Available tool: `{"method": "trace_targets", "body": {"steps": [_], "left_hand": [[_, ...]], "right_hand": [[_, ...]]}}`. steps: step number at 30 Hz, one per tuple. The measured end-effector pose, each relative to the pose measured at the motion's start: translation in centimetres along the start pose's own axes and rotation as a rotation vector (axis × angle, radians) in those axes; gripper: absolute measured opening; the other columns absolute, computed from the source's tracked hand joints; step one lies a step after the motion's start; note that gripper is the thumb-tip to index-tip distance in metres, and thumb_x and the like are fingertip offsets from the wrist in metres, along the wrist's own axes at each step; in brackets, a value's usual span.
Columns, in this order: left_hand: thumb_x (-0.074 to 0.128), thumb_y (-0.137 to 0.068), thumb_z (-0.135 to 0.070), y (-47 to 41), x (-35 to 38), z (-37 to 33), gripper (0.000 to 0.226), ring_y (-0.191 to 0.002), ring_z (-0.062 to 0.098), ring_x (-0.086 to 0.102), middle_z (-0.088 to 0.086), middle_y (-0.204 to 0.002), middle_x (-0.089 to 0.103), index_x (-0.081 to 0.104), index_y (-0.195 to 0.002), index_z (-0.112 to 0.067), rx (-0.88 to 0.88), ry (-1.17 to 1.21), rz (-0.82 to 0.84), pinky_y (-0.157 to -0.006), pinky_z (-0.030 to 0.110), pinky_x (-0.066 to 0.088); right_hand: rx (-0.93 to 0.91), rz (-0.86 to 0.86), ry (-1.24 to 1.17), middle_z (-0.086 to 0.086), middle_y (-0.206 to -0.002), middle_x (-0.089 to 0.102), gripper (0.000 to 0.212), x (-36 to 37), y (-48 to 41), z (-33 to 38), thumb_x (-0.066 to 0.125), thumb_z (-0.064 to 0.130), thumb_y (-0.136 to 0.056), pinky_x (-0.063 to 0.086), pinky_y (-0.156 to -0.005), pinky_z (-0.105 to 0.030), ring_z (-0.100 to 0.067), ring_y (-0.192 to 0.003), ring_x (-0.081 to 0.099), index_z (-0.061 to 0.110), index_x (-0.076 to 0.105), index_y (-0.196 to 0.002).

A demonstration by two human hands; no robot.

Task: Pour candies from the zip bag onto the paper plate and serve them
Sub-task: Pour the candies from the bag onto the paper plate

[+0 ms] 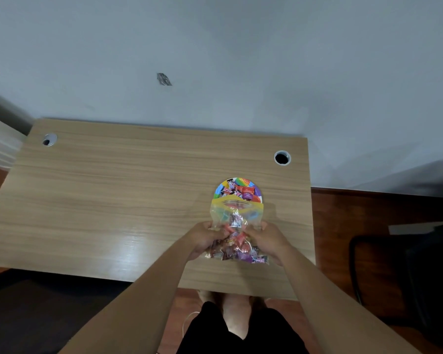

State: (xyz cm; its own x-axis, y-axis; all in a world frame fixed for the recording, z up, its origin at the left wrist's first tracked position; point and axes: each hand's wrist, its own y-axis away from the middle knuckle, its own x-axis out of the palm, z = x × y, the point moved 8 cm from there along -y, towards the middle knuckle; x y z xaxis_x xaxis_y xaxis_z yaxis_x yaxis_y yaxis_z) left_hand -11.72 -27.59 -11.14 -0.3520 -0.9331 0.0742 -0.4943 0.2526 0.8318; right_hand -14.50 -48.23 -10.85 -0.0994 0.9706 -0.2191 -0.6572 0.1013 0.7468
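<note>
A clear zip bag point(234, 218) with a yellow zip strip is held tipped over the table, its open mouth over the near edge of the rainbow paper plate point(241, 181). Several wrapped candies point(242, 192) lie on the plate. More candies point(237, 249) still fill the bag's lower end between my hands. My left hand point(205, 237) grips the bag's left side and my right hand point(269, 238) grips its right side, both near the bottom of the bag.
The wooden desk point(113, 200) has two round cable holes, one at the back left point(49, 140) and one at the back right point(282, 157), close to the plate. A dark chair point(407, 272) stands right of the desk. A wall rises behind.
</note>
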Motion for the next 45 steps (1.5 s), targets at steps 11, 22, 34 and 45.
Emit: {"method": "trace_targets", "body": {"steps": [11,22,34,45], "left_hand": [[0.078,-0.098,-0.027,-0.3,-0.4,-0.1,0.038,-0.103,0.018,0.08,0.009,-0.124,0.081,0.069,-0.132,-0.012,-0.009,0.088,-0.067,-0.072,0.027,0.063],[0.078,-0.096,-0.012,-1.4,-0.6,-0.1,0.03,-0.089,0.02,0.082,0.016,-0.114,0.084,0.075,-0.124,-0.002,-0.009,0.159,-0.128,-0.069,0.029,0.066],[0.081,-0.094,-0.027,-2.1,-0.1,0.0,0.037,-0.099,0.03,0.082,0.014,-0.109,0.085,0.077,-0.122,-0.003,-0.09,0.137,-0.09,-0.088,0.048,0.066],[0.08,-0.095,-0.021,-2.1,-0.1,-1.0,0.029,-0.1,0.029,0.082,0.016,-0.109,0.085,0.079,-0.118,-0.004,-0.036,0.158,-0.172,-0.073,0.031,0.063]], "right_hand": [[0.051,0.025,0.006,-0.001,-0.109,0.085,0.042,0.3,-0.8,-0.9,0.086,0.045,-0.088,0.066,-0.092,-0.042,-0.022,-0.094,0.084,0.021,0.077,-0.121],[0.027,0.036,-0.131,-0.004,-0.116,0.083,0.034,0.7,-0.5,0.0,0.085,0.029,-0.093,0.065,-0.081,-0.034,-0.024,-0.102,0.082,0.016,0.075,-0.122],[0.0,0.034,-0.166,-0.002,-0.122,0.081,0.04,0.4,-0.8,0.4,0.08,0.025,-0.097,0.057,-0.068,-0.019,-0.015,-0.102,0.079,0.015,0.071,-0.136],[0.033,0.026,-0.182,-0.004,-0.106,0.087,0.027,0.3,-1.6,-0.2,0.082,0.03,-0.095,0.058,-0.076,-0.026,-0.024,-0.103,0.082,0.017,0.082,-0.118]]}}
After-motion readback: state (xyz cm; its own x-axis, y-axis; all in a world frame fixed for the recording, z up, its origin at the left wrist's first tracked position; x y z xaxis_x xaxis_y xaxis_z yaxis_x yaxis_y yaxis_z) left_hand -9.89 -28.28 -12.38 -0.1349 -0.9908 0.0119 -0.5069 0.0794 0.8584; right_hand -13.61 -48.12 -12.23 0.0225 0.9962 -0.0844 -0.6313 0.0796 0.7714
